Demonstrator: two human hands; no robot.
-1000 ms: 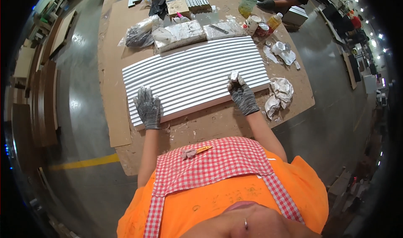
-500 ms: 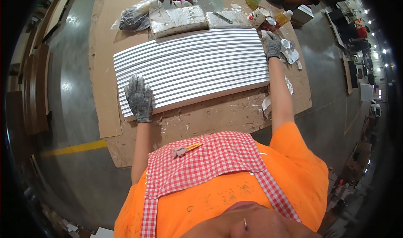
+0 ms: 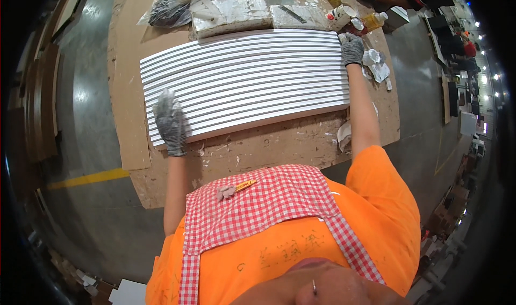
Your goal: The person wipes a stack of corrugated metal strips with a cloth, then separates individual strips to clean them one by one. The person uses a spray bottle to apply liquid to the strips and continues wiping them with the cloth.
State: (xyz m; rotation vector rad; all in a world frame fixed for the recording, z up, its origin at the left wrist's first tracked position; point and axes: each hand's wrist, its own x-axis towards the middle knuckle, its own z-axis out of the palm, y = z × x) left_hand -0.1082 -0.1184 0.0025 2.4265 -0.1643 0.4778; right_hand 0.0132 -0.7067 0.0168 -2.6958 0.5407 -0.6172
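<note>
Left hand (image 3: 171, 123), grey glove, fingers spread flat on near-left corner of white ribbed panel (image 3: 247, 82). Right hand (image 3: 352, 48) now reaches far-right corner, having left mid right edge a second ago; fingers curl over panel edge, clamped on it. Panel lies across brown worktop (image 3: 269, 143). Crumpled rags (image 3: 376, 68) just right of right fingers. Grip at opposite corners suggests wiping done, panel being steadied or shifted.

A dark plastic bag (image 3: 171, 8) lies at the far left of the table (image 3: 258, 143), beside 2 stained white blocks (image 3: 232, 14). A yellow bottle (image 3: 374, 20) stands far right near crumpled rags (image 3: 378, 68). A yellow line (image 3: 88, 178) crosses the floor (image 3: 80, 90).
</note>
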